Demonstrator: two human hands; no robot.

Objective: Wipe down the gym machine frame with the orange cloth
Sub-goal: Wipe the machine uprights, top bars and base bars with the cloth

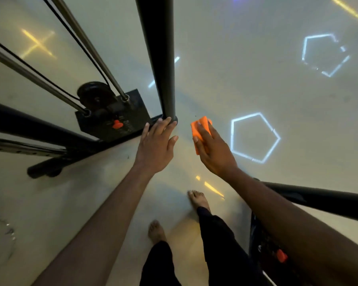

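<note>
I look steeply down along a black upright post (159, 58) of the gym machine frame to the glossy floor. My left hand (156, 145) is spread open, its fingertips at the foot of that post. My right hand (212, 150) grips the folded orange cloth (201, 129) to the right of the post, apart from it. Two steel guide rods (87, 44) with black cables run down to a black weight stack (114, 118) that carries a red pin.
A black frame bar (39, 129) crosses at the left, and another black tube (322, 201) lies under my right forearm. A red knob (281, 255) sits on a part at the lower right. My bare feet (198, 200) stand below. The floor mirrors hexagon lights (254, 137).
</note>
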